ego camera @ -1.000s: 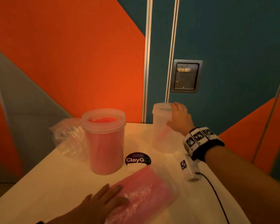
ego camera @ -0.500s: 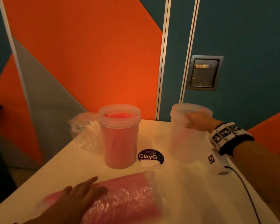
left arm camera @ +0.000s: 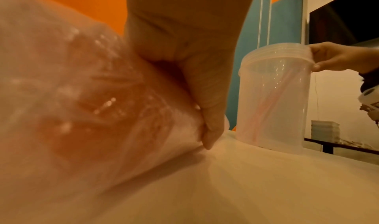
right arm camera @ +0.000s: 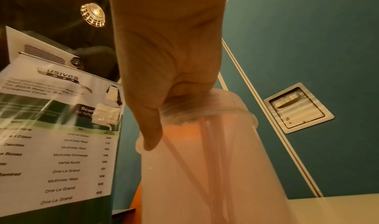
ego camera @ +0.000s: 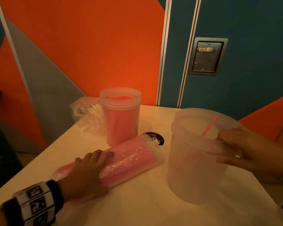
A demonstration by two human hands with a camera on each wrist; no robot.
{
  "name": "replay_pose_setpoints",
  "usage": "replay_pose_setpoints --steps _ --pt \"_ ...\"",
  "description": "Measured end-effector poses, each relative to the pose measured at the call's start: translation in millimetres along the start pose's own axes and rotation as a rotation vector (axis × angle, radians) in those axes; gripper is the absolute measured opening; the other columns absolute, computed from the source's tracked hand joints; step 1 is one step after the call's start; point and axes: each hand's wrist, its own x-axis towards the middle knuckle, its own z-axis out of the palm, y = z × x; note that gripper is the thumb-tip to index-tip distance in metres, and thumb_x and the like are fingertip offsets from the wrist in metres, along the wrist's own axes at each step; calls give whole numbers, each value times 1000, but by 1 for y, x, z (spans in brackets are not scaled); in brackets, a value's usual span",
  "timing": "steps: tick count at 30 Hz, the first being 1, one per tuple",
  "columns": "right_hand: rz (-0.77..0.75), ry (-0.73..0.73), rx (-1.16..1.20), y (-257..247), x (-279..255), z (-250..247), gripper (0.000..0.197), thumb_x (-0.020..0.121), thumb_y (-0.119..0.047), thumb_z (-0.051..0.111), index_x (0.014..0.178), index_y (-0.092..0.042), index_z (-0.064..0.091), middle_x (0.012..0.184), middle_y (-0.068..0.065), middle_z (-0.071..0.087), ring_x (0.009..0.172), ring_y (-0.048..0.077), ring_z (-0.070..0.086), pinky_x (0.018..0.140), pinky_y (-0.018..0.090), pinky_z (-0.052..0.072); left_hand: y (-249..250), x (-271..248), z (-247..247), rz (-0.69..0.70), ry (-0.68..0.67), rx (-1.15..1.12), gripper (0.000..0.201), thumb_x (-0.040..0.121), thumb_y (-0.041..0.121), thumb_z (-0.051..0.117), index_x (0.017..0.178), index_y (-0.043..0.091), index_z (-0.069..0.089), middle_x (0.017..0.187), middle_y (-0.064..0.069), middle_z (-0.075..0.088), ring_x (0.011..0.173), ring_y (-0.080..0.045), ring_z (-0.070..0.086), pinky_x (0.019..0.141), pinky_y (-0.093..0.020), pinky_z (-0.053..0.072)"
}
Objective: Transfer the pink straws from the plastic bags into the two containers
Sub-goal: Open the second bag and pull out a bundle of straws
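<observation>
A plastic bag of pink straws [ego camera: 127,158] lies on the white table [ego camera: 145,207]; my left hand [ego camera: 88,170] lies over its near end, the thumb [left arm camera: 209,114] curled against the wrap [left arm camera: 67,98]. My right hand [ego camera: 232,149] grips the rim of a nearly empty clear container [ego camera: 194,160], fingers inside and thumb [right arm camera: 151,130] outside the wall [right arm camera: 215,170]. A pink straw [ego camera: 210,125] leans inside the container [left arm camera: 272,101]. Behind the bag stands a second container [ego camera: 121,116] packed with pink straws.
An empty crumpled plastic bag [ego camera: 87,113] sits at the back left beside the full container. A round dark sticker [ego camera: 155,138] lies on the table's middle. An orange and teal wall with a metal recessed handle [ego camera: 207,57] stands right behind the table.
My right hand has pulled the nearly empty container from the back of the table toward me. My left hand has settled further onto the bag of straws.
</observation>
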Motion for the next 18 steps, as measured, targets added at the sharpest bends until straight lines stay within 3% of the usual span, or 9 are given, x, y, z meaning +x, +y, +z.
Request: replay_pose_setpoints --steps 2,4,6,8,10,11,14,16,18 --pt "-17 53 -20 -9 4 3 34 84 -71 29 78 -40 40 69 -24 46 65 -6 47 61 15 40 1 -3 0 -10 1 -1 107 58 75 52 144 38 2 149 7 18 129 -19 32 100 -40 33" --pt "3 88 22 -19 11 7 21 80 -67 38 82 -47 35 71 -29 40 69 -10 44 65 14 38 1 -4 -3 -25 -12 -68 104 61 72 59 142 42 3 147 9 20 126 -17 33 100 -40 34" --pt "65 86 65 -27 18 10 21 77 -62 49 88 -52 34 80 -31 40 80 -6 46 79 27 43 -6 -4 -10 -54 -68 -221 101 60 68 67 136 48 5 140 8 30 117 -15 40 97 -39 40" --pt "181 80 42 -38 22 11 34 76 -59 61 98 -49 37 98 -27 45 99 2 46 100 41 33 -15 -3 -20 -66 -140 -436 97 58 64 73 129 51 9 128 7 42 103 -10 50 86 -28 47" --pt "180 283 -45 -52 26 13 45 72 -59 66 107 -39 46 110 -9 54 106 11 45 97 52 34 -27 -4 -31 -66 -232 -637 91 59 55 79 126 47 17 123 7 46 99 -7 54 79 -18 48" --pt "159 395 -71 -64 29 12 46 72 -59 64 108 -34 49 110 -1 58 106 14 43 91 53 38 -33 -5 -37 -80 -276 -693 88 58 52 81 124 46 23 125 6 45 103 -9 53 82 -20 48" --pt "30 593 -37 -97 42 22 34 76 -48 50 103 -27 50 102 4 61 98 15 41 82 36 39 -50 -9 -49 -125 -410 -977 66 67 39 79 121 43 41 128 2 47 112 -21 54 94 -36 50" --pt "-138 506 41 -120 54 36 23 79 -39 49 97 -25 53 96 -1 60 92 12 44 81 21 34 -58 -11 -53 -131 -487 -1198 57 80 22 72 129 29 44 127 -3 57 112 -22 60 95 -38 50" --pt "-255 326 104 -136 69 57 17 79 -33 50 89 -23 58 89 -4 60 85 10 49 75 21 35 -68 -11 -55 -121 -498 -1096 60 81 34 68 134 27 42 126 4 59 111 -14 61 96 -31 49"
